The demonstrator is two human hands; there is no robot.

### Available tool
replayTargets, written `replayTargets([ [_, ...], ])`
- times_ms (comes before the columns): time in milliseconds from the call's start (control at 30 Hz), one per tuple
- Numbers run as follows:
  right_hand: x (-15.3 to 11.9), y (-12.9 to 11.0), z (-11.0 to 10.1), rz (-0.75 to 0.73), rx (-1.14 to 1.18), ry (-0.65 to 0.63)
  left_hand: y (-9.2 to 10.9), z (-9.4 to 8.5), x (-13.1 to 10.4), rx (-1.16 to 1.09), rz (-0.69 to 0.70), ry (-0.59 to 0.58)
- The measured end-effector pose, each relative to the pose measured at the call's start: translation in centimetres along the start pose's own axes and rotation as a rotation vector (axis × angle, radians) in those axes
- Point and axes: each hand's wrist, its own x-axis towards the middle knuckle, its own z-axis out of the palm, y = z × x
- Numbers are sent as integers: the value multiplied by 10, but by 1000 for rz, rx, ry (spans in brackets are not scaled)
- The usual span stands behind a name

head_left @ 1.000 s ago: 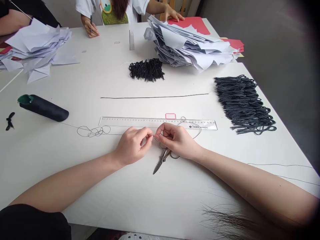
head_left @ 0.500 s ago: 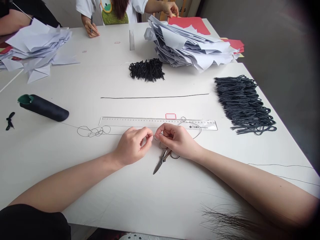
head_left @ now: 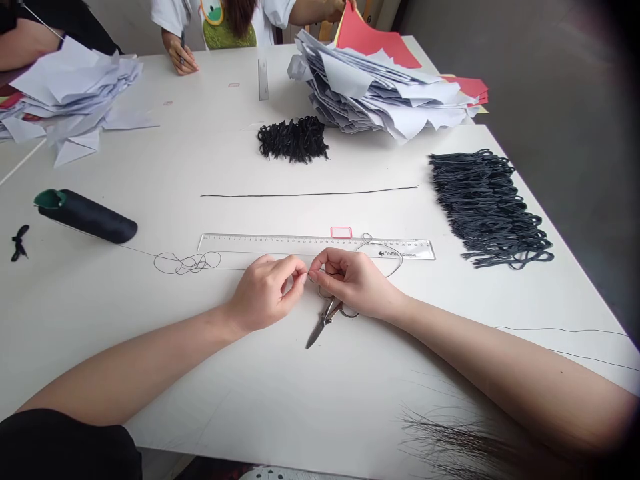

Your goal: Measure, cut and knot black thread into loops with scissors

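Thumb and forefinger of my left hand (head_left: 269, 292) pinch a thin black thread (head_left: 233, 269) just in front of the clear ruler (head_left: 300, 244). My right hand (head_left: 353, 280) also pinches the thread, its fingertips almost meeting those of my left hand. Loose coils of the thread lie to the left and lead to a dark spool (head_left: 90, 216) on its side. Metal scissors (head_left: 321, 325) lie under my right hand, blades towards me, handles partly covered. A straight black cord (head_left: 310, 194) lies beyond the ruler.
A bundle of dark looped cords (head_left: 490, 210) lies on the right, a smaller black bundle (head_left: 293, 140) farther back. Paper stacks (head_left: 380, 90) stand at the back right and left (head_left: 75, 83). Across the table, a person holds a pen and lifts red paper (head_left: 375, 43).
My hands have barely moved and still pinch the thread. Across the table, the other person's hand has raised the edge of the red paper.
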Motion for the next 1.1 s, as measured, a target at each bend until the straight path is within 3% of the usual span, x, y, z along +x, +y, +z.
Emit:
replayTargets([
  [1100,-1,-2,-1,26,133,-29,2,-3,1,-15,-53,9],
])
